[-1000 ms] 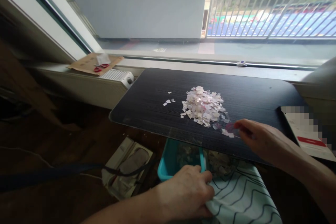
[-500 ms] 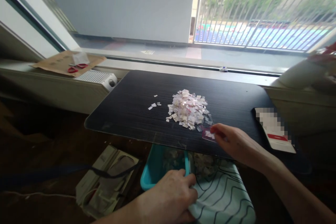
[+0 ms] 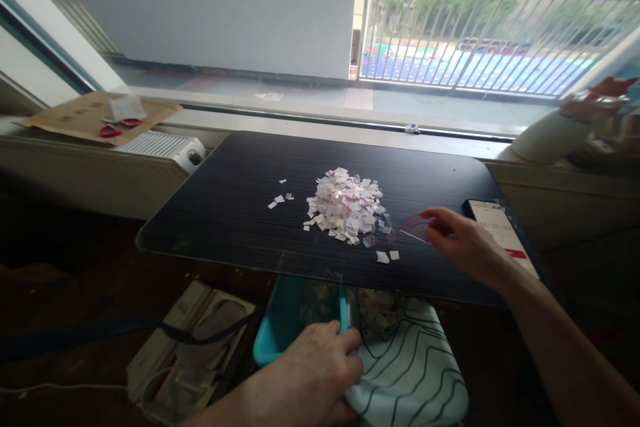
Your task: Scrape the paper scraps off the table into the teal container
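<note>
A wide window (image 3: 225,13) fills the top of the frame, with a railing (image 3: 440,33) seen through its right half. Below it, a black table (image 3: 210,213) spreads across the middle. At lower left stands a pale open box (image 3: 167,320), dim and partly crossed by a dark strap (image 3: 185,337). A pale green bin (image 3: 415,373) with black wavy lines sits at bottom centre, right of and against a blue bin (image 3: 267,340); both hold scraps, and both reach up to the table's near edge. A brown envelope (image 3: 65,117) lies on the ledge at upper left.

The left hand (image 3: 317,360), at bottom centre, has its fingers bent over the edge where the two bins meet; whether they grip one rim or both cannot be told. The right hand (image 3: 457,243), right of centre over the table, has thumb and forefinger pinched together on a purple see-through piece (image 3: 413,227), which juts leftward from the fingertips; the other fingers are curled in.

A phone (image 3: 500,233) lies at the table's right end, partly behind that hand. The pile of scraps (image 3: 345,203), mostly white, is heaped at the centre of the frame, left of the purple piece and apart from it. Red-handled scissors (image 3: 131,123) rest on the envelope. Smallest are the loose scraps (image 3: 279,199): a few left of the pile, two more below its right side.
</note>
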A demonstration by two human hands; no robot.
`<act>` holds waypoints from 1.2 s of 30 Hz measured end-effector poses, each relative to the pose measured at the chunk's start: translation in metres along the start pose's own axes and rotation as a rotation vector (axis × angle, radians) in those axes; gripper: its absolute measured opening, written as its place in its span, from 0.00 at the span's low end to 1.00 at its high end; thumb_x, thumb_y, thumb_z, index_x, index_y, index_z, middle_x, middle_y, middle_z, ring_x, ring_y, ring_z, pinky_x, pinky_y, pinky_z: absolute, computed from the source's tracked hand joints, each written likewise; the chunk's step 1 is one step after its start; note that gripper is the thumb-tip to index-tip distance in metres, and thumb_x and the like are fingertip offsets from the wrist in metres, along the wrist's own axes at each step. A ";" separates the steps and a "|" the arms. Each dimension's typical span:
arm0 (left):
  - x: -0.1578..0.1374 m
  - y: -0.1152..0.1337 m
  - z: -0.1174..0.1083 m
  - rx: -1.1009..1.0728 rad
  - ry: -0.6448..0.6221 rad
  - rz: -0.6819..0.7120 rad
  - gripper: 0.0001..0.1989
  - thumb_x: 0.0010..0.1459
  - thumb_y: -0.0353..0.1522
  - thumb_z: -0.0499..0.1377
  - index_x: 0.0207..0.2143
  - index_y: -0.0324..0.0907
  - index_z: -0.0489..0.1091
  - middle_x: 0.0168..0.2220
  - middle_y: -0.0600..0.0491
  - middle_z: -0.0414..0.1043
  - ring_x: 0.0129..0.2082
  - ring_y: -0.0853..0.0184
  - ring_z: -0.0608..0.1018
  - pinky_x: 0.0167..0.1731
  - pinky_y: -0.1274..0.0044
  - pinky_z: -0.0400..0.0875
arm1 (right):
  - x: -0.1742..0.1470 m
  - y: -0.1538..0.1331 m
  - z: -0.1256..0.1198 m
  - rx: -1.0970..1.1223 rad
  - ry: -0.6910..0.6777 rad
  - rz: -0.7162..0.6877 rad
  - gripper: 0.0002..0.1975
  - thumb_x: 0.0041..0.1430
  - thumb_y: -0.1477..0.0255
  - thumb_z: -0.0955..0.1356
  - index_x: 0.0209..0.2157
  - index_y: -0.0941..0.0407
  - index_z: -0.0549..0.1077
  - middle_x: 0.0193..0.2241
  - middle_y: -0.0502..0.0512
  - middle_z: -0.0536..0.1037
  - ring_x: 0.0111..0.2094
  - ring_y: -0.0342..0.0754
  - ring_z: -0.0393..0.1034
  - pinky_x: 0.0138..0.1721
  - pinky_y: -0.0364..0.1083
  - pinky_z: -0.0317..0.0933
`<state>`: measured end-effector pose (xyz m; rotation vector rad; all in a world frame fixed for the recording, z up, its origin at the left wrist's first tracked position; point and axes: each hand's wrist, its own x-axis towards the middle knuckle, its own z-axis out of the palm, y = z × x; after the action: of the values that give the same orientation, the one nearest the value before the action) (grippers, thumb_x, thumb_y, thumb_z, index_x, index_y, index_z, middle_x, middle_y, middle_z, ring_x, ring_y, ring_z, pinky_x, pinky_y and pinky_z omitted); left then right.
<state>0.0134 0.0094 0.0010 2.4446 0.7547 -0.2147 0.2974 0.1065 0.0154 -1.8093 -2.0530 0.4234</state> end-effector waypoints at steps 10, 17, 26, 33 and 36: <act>0.002 -0.002 0.000 -0.005 0.010 0.009 0.09 0.57 0.37 0.64 0.30 0.41 0.69 0.37 0.53 0.70 0.34 0.62 0.72 0.32 0.73 0.70 | -0.005 -0.005 0.004 -0.247 0.031 -0.138 0.14 0.62 0.70 0.63 0.48 0.57 0.73 0.44 0.60 0.75 0.45 0.55 0.69 0.44 0.50 0.62; 0.000 -0.003 0.001 0.006 0.028 0.016 0.10 0.55 0.37 0.65 0.30 0.41 0.69 0.37 0.54 0.70 0.34 0.62 0.73 0.32 0.73 0.70 | 0.000 -0.055 0.028 -0.203 -0.311 -0.327 0.10 0.63 0.71 0.65 0.43 0.55 0.76 0.38 0.56 0.76 0.40 0.51 0.69 0.43 0.48 0.59; -0.003 -0.003 0.002 0.005 0.010 0.014 0.09 0.55 0.36 0.65 0.31 0.41 0.70 0.37 0.53 0.70 0.35 0.61 0.74 0.33 0.74 0.71 | 0.004 -0.064 0.024 -0.265 -0.405 -0.334 0.11 0.63 0.76 0.64 0.43 0.56 0.75 0.39 0.57 0.75 0.40 0.49 0.70 0.39 0.45 0.58; -0.005 -0.001 0.004 0.003 0.039 0.008 0.08 0.55 0.35 0.65 0.31 0.41 0.70 0.38 0.53 0.71 0.35 0.61 0.74 0.33 0.73 0.71 | 0.010 -0.071 0.020 -0.303 -0.478 -0.349 0.08 0.61 0.78 0.64 0.36 0.55 0.75 0.36 0.54 0.76 0.36 0.47 0.71 0.34 0.43 0.56; -0.005 -0.001 0.003 0.007 0.037 0.004 0.08 0.54 0.35 0.66 0.31 0.41 0.70 0.38 0.53 0.71 0.35 0.61 0.74 0.32 0.73 0.71 | 0.010 -0.070 0.021 -0.316 -0.471 -0.357 0.07 0.62 0.77 0.64 0.33 0.56 0.74 0.35 0.55 0.75 0.33 0.46 0.70 0.32 0.42 0.55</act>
<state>0.0091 0.0060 -0.0009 2.4629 0.7664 -0.1714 0.2252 0.1074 0.0295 -1.5524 -2.8447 0.4751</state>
